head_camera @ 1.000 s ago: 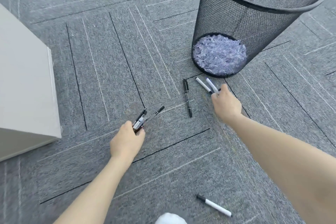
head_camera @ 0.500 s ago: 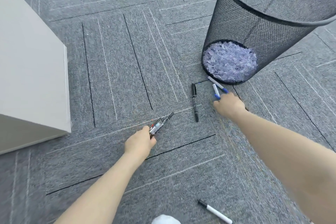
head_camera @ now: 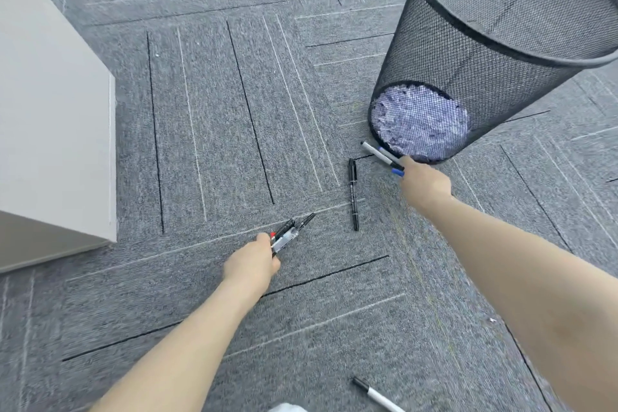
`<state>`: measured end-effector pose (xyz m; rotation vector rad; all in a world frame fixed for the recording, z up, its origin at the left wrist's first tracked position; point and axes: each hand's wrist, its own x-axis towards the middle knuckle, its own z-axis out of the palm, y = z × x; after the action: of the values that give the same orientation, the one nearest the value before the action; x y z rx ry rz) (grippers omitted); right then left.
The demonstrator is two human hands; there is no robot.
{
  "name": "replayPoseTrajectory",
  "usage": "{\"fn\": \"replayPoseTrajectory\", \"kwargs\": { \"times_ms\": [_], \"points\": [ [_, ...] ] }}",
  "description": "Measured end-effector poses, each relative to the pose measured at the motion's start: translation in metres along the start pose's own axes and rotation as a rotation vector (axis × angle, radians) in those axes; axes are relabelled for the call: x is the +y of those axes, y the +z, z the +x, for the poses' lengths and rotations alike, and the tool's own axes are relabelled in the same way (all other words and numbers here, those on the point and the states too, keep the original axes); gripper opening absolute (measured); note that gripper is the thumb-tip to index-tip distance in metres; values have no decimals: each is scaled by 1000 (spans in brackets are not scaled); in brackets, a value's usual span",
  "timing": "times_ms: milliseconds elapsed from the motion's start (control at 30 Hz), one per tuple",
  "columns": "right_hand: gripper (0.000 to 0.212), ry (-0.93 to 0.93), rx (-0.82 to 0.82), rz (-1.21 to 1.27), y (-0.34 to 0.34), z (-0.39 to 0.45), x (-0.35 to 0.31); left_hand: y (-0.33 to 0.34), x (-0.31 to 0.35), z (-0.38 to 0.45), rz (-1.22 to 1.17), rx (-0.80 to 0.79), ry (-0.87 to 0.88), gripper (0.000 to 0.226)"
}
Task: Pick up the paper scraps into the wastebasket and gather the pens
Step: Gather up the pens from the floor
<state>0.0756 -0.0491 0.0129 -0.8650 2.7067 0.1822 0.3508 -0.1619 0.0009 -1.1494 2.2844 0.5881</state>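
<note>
Wastebasket of black wire mesh, matt; crumpled white paper scraps inside; floor rough grey carpet; pens smooth, glossy plastic.

A grey carpet floor with thin black and white lines carries everything. A black mesh wastebasket stands toward the far right, white paper scraps showing through its base. A black pen lies near it, toward the middle. A white marker lies at the near edge. A pale cabinet stands at the left.
</note>
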Motion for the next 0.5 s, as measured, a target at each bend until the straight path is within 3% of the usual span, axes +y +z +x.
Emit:
{"fn": "replayPoseTrajectory", "kwargs": {
  "times_ms": [200, 333, 500],
  "points": [
    [15, 45, -11, -43, 6, 6, -11, 0, -2, 1, -13, 5, 24, 21],
    [25, 57, -104, -50, 4, 2, -9, 1, -3, 1, -23, 23, 40, 21],
    [21, 41, 73, 267, 1, 7, -15, 5, -4, 2, -38, 44, 52, 21]
  ]
}}
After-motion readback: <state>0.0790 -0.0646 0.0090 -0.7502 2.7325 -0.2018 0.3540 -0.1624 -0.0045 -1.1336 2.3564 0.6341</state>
